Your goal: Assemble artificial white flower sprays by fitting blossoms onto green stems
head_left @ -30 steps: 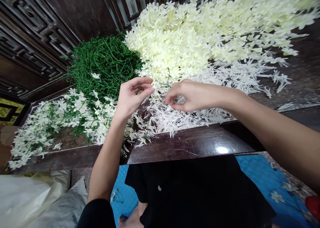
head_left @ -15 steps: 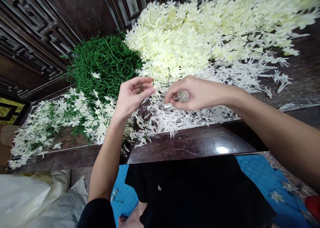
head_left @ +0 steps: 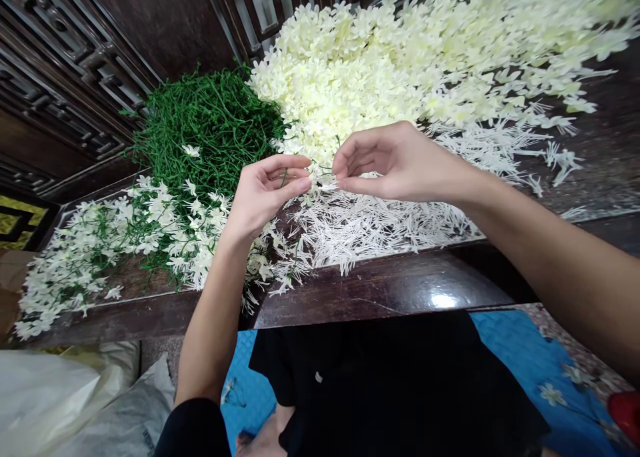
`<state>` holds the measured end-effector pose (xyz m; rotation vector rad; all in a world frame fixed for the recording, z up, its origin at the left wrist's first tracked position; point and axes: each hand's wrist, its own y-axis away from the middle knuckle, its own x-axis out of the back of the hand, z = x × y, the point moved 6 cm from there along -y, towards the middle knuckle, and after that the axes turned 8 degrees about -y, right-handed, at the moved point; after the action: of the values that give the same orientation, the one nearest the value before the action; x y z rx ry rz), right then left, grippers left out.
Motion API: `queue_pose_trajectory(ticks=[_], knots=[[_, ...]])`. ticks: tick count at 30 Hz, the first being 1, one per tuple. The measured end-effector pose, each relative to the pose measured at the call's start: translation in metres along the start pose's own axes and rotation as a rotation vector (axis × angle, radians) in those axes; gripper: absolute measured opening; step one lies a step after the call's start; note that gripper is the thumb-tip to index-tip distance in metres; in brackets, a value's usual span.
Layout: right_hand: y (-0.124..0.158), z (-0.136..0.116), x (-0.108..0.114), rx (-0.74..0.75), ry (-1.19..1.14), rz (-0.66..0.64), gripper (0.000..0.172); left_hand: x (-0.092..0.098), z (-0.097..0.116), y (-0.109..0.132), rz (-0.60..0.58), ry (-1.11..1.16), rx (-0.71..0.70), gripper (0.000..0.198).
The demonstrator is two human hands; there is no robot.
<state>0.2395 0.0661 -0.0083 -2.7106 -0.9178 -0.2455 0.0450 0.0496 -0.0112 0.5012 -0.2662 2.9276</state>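
My left hand [head_left: 260, 193] is closed in a pinch on a thin green artificial flower stem [head_left: 325, 169], whose curled branch shows between the two hands. Facing it, my right hand [head_left: 400, 160] pinches a small white stamen piece [head_left: 327, 187] at its fingertips, close to the stem. Whether the two pieces touch, I cannot tell. Below the hands lies a spread of loose white stamens [head_left: 360, 230]. Behind them is a large heap of cream-white petal blossoms [head_left: 350, 83]. A pile of bare green stems [head_left: 210, 120] sits behind my left hand.
Assembled white flowers on stems [head_left: 100, 250] lie along the left of the dark wooden bench [head_left: 360, 297]. Carved wooden panels [head_left: 100, 50] rise at the back. Pale sacks [head_left: 50, 383] stand at lower left, and a blue mat [head_left: 520, 357] is on the floor.
My right hand has risen from the loose stamens toward my left fingertips, bringing a white stamen piece to the stem. The left hand has barely moved and keeps its pinch.
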Motion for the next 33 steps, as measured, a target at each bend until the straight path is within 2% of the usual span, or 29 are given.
queue_pose_trajectory(ticks=[4,6,10,15,23,29,33], knots=[[0.002,0.003,-0.017,-0.040,-0.031,-0.295,0.017,0.001,0.001,0.000,0.007,-0.013,-0.003,0.033],[0.003,0.005,-0.022,-0.039,0.037,-0.373,0.015,0.001,0.001,0.000,0.014,-0.016,-0.004,0.031],[-0.001,0.014,-0.018,-0.050,0.290,-0.292,0.014,0.000,0.001,0.001,0.015,-0.031,0.006,0.029],[-0.002,0.026,-0.022,-0.072,0.441,-0.353,0.019,0.000,0.002,0.002,0.014,-0.040,0.018,0.031],[-0.001,0.009,-0.013,-0.039,0.214,-0.199,0.008,0.000,-0.001,0.001,0.005,-0.084,0.012,0.041],[0.000,-0.003,-0.008,0.008,0.185,-0.100,0.010,-0.001,-0.001,0.000,-0.015,-0.086,0.015,0.042],[0.002,-0.009,-0.002,0.035,0.125,0.019,0.011,-0.002,-0.001,0.001,-0.040,-0.058,0.029,0.042]])
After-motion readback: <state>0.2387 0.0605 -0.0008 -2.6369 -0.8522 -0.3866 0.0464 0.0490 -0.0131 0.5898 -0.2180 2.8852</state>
